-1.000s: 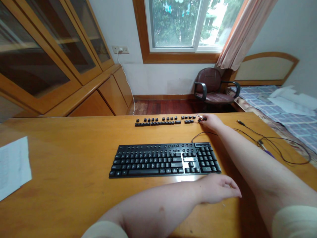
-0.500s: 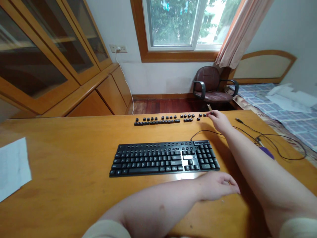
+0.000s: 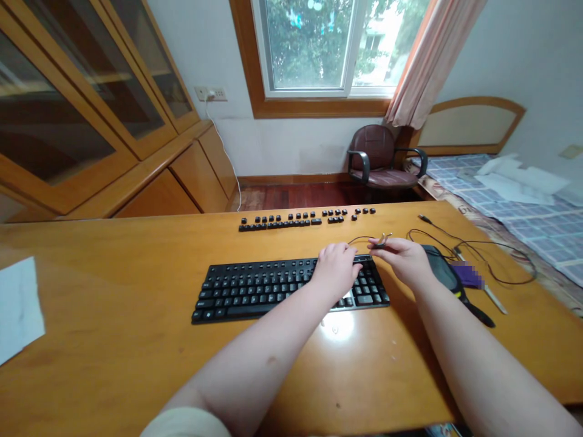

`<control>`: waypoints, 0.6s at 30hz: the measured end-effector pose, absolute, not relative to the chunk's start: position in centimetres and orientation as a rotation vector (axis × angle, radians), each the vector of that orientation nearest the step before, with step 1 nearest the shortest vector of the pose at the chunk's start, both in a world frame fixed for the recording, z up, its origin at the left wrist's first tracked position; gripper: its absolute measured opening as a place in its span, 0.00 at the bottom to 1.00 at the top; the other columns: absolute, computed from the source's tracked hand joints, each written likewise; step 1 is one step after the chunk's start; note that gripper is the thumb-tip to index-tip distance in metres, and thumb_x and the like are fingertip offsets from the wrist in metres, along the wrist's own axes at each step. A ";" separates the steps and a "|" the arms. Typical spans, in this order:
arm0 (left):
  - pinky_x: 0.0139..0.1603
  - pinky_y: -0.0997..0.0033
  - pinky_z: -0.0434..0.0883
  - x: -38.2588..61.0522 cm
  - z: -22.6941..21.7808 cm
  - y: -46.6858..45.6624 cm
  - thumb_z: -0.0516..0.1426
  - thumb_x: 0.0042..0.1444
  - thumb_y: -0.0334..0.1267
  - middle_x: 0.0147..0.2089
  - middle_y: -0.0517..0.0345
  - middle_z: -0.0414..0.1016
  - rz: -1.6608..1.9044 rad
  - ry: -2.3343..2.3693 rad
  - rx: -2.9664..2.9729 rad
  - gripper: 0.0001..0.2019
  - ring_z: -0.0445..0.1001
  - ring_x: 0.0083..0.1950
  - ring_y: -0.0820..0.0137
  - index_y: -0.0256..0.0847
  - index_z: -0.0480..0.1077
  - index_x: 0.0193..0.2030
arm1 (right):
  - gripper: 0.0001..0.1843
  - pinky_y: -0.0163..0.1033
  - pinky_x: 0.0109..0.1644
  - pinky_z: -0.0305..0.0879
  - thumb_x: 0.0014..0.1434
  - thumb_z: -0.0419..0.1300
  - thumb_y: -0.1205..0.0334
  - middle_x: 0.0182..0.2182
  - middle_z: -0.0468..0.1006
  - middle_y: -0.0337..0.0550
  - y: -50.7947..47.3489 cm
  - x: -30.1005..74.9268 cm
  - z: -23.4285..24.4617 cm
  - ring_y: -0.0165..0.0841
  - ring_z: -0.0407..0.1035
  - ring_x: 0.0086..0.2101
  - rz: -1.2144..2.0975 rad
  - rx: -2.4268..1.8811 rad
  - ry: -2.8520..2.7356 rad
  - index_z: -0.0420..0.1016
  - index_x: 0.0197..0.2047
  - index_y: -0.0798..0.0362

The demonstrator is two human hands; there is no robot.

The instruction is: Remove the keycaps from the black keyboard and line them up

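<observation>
A black keyboard (image 3: 268,290) lies in the middle of the wooden desk (image 3: 113,285). My left hand (image 3: 336,270) rests on its right part, fingers bent down onto the keys, with nothing held. Just right of it, my right hand (image 3: 403,260) pinches a small metal wire tool (image 3: 382,240) above the keyboard's top right corner. A row of loose black keycaps (image 3: 300,219) is lined up along the desk's far edge.
A dark mouse (image 3: 441,274) and thin black cables (image 3: 473,250) lie right of the keyboard. A white paper (image 3: 18,309) sits at the left edge. Beyond the desk stand a brown chair (image 3: 379,159), wooden cabinets (image 3: 91,121) and a bed (image 3: 514,200).
My right hand has come back from the far keycap row to the keyboard's top right corner with the tool. My left hand has moved from the desk up onto the keys.
</observation>
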State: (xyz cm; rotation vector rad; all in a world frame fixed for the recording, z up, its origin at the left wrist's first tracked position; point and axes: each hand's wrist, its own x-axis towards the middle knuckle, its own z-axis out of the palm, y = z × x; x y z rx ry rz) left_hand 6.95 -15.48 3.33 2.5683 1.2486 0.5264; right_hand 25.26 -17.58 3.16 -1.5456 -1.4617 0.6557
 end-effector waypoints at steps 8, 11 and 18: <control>0.48 0.61 0.64 7.4 1.6 -15.0 0.57 0.54 0.46 0.43 0.54 0.70 0.440 1.186 2.595 0.15 0.65 0.47 0.62 0.42 0.68 0.46 | 0.11 0.43 0.44 0.69 0.54 0.57 0.56 0.35 0.79 0.43 -17.0 24.6 2.0 0.37 0.73 0.35 0.779 -1.514 -1.535 0.76 0.39 0.47; 0.48 0.61 0.64 7.4 1.5 -14.8 0.56 0.54 0.47 0.43 0.54 0.70 0.400 1.203 2.551 0.15 0.65 0.47 0.62 0.44 0.69 0.46 | 0.12 0.42 0.42 0.69 0.53 0.57 0.54 0.33 0.79 0.44 -16.6 24.5 1.2 0.37 0.73 0.34 0.792 -1.501 -1.472 0.76 0.37 0.50; 0.47 0.61 0.64 7.3 1.3 -14.6 0.56 0.54 0.48 0.42 0.54 0.71 0.403 1.193 2.540 0.15 0.66 0.47 0.60 0.43 0.69 0.44 | 0.11 0.40 0.38 0.69 0.55 0.56 0.55 0.30 0.78 0.42 -16.0 24.5 0.5 0.35 0.72 0.32 0.828 -1.479 -1.566 0.74 0.34 0.53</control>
